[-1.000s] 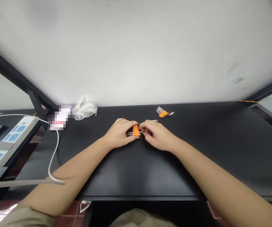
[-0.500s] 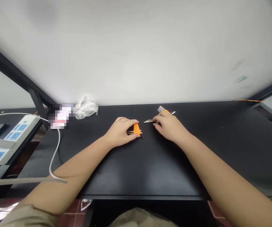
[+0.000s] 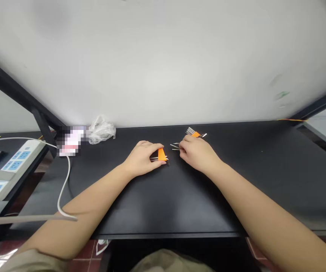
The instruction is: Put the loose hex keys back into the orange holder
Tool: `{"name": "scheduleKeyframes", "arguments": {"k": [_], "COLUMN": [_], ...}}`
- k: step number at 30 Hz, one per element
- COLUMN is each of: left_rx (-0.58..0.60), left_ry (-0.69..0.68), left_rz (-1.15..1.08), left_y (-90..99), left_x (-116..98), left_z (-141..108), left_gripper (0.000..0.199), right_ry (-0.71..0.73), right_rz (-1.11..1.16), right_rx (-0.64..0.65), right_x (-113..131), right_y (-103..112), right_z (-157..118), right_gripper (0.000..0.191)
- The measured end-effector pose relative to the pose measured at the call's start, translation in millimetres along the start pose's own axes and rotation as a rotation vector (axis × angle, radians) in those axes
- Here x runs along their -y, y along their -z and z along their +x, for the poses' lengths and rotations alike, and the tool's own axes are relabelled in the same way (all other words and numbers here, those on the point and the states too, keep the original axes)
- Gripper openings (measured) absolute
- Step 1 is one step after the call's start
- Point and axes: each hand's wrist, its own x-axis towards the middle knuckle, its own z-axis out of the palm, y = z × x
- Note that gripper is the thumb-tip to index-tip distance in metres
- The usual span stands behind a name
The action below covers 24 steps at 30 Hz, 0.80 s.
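Note:
My left hand (image 3: 143, 158) grips an orange holder (image 3: 162, 154) between thumb and fingers, with a few thin metal rods running through it, low over the black tabletop (image 3: 163, 204). To its right, my right hand (image 3: 196, 153) is closed on thin metal rods (image 3: 175, 147) whose ends point left out of the fingers. Just behind that hand lies a second orange holder (image 3: 196, 134) with several silver rods (image 3: 190, 131) fanning out of it; its lower part is hidden by the hand.
A crumpled clear plastic bag (image 3: 102, 131) lies near the wall, beside a blurred-out item (image 3: 71, 141). At the left are a white power strip (image 3: 14, 164) and a white cable (image 3: 63, 189) hanging over my left forearm.
My right hand has turned slightly and its fingers have closed further round the rods, whose ends now spread differently. My left hand keeps its hold; the whole view has shifted slightly.

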Motion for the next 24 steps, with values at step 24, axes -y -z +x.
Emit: {"name": "scheduleKeyframes", "arguments": {"k": [24], "left_rx": [-0.027], "left_ry": [0.015], "left_rz": [-0.014], "left_y": [-1.0], "left_x": [1.6], "left_z": [-0.4], "left_gripper": [0.056], "right_ry": [0.268], "right_rz": [0.424], "right_rx": [-0.055], "right_x": [1.5], "right_y": [14.7], "right_z": [-12.8], "right_gripper": [0.023]}}
